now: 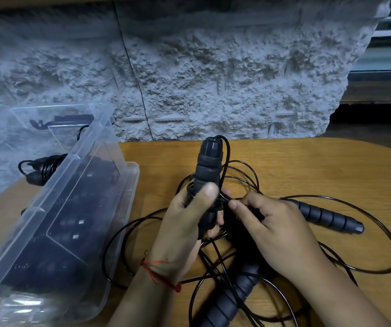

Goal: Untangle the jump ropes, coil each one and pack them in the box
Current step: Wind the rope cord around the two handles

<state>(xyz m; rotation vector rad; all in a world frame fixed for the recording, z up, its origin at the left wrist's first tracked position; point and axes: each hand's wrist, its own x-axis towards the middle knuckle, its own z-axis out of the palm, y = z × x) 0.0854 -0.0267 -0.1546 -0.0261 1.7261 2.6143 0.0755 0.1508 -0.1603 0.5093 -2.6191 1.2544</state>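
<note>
My left hand (185, 223) grips a black foam jump-rope handle (207, 166) upright, with thin black cord wound round it near my thumb. My right hand (270, 227) pinches that cord (234, 199) just right of the handle. Loose loops of black cord (378, 232) spread over the wooden table (295, 161). A second handle (331, 217) lies flat beyond my right hand. A third handle (232, 293) lies between my forearms. The clear plastic box (119, 208) stands at the left and holds dark handles and cord.
The box's clear lid (60, 128) stands open against the rough stone wall (213, 79). A coiled black rope (41, 168) lies behind the box. The table's curved edge runs along the right side. A red thread bracelet (159, 272) circles my left wrist.
</note>
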